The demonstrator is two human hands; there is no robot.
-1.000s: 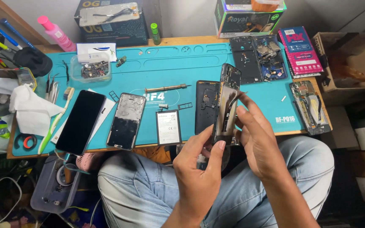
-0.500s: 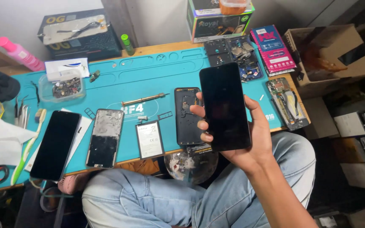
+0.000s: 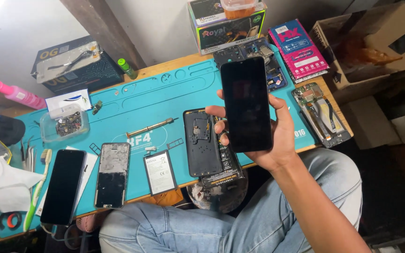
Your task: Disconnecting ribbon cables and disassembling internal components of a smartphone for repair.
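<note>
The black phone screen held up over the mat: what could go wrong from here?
1. The right hand grips the black phone screen alone, by its edges. The left hand is out of view, so a slip could drop it onto the opened phone body.
2. The battery lies near the teal mat's front edge and could be knocked off.

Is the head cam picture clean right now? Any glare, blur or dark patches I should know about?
Head view: sharp across the teal mat; blown-out glare in the top left corner; right side falls into deep shadow by the cardboard box; the black phone screen in the right hand shows only faint reflection; the left hand is out of frame.
</note>
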